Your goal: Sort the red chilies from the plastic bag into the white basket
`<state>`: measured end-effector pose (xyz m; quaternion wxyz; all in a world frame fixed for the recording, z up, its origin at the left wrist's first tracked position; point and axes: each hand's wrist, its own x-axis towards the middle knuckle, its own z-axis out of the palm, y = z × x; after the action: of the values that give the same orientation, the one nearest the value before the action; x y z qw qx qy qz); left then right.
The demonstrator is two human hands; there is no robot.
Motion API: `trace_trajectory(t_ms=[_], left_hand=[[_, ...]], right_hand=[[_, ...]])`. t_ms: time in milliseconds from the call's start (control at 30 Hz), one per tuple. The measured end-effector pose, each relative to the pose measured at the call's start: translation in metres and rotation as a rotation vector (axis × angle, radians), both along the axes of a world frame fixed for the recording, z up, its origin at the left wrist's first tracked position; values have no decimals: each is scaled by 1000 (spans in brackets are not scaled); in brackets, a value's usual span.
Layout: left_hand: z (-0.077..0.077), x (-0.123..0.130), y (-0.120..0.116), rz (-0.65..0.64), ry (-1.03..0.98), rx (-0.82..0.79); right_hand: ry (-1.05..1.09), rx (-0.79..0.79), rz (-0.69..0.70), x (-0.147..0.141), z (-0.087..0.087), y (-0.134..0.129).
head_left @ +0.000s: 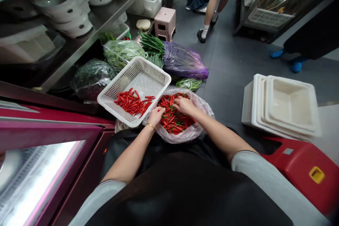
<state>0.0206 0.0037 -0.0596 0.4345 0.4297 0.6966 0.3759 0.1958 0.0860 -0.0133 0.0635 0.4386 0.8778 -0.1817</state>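
Note:
A clear plastic bag (205, 107), its mouth spread wide, is full of red chili peppers (174, 123), many with green stems. Over the bag's left rim, my left hand (157, 114) has its fingertips pinched together; what lies between them is too small to make out. Among the peppers, my right hand (184, 106) bends its fingers closed on a red chili pepper. Left of the bag sits a tilted white perforated basket (140, 65). Loose red chili peppers (132, 102), with no green stems that I can see, lie in its lower part.
Bagged greens (123, 53) and a purple-wrapped bundle of green stalks (185, 58) lie beyond the basket. A pink stool (165, 21) stands behind. Stacked white baskets (291, 102) are at right, above a red bin (307, 169). Shelving (100, 24) lines the left. Other people's legs (212, 3) show ahead.

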Motion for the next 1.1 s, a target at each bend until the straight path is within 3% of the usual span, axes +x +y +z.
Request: trace_trajectory(t_ms=[133,200,300,500,600,733,833,967,1100], left_hand=[[-5,-12,5,139,-54,-26],[-3,-17,5,151,-70,-22],[3,-17,4,76,-82,6],[13,4,20,-251,-10,90],[14,8,25,-313,14,66],[16,8,19,-374,112,170],[20,12,15,-319,209,198],[31,18,16,-341,345,134],[44,5,19,-233,295,82]], right_hand=[[-71,12,-91,-66,-13,21],[-107,-44,-126,-80,-18,25],[-42,-90,-106,-65,-17,22],[338,-134,-163,-10,3,2],[399,-195,-246,-6,10,-6],[463,-325,-284,-7,15,-16],[390,-179,-260,-7,19,-22],[102,102,-172,-6,26,-27],[3,215,-80,1,35,-29]])
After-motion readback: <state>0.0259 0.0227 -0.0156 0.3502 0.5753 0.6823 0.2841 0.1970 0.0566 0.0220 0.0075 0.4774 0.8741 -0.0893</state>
